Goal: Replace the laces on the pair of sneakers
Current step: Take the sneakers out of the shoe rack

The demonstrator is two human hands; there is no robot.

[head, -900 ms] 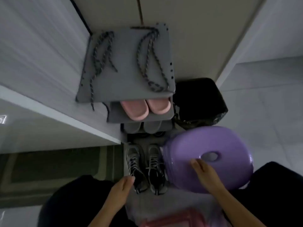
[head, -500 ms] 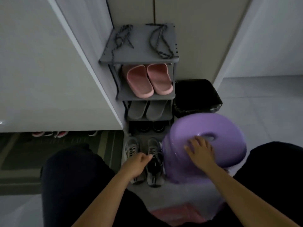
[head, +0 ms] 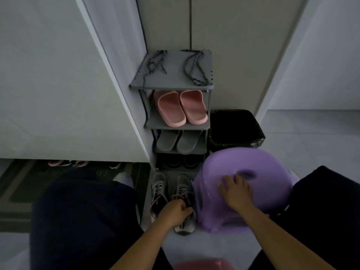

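Shoe rack [head: 171, 87] held dark laces [head: 195, 82] on top, pink slippers [head: 181, 108] beneath. Grey sneakers [head: 158, 190] stood laced; left hand [head: 175, 213] clenched round one, right hand [head: 235, 193] spread on purple stool [head: 263, 184].

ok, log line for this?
left hand: grips right sneaker | right hand: flat on purple stool | spare laces: atop shoe rack | relacing: not started

- left-side sneaker [head: 158, 191]: grey and black with pale laces threaded, upright on the floor [head: 185, 248] at the foot of the shoe rack [head: 171, 87], toe toward it.
- right-side sneaker [head: 183, 189]: same look, just beside its mate (the left hand [head: 174, 213] grips its rear part).
- first spare lace [head: 153, 62]: dark, speckled, loosely looped on the rack's top shelf, one end trailing over the front edge.
- second spare lace [head: 197, 82]: alike, lying apart from the first, to its right.
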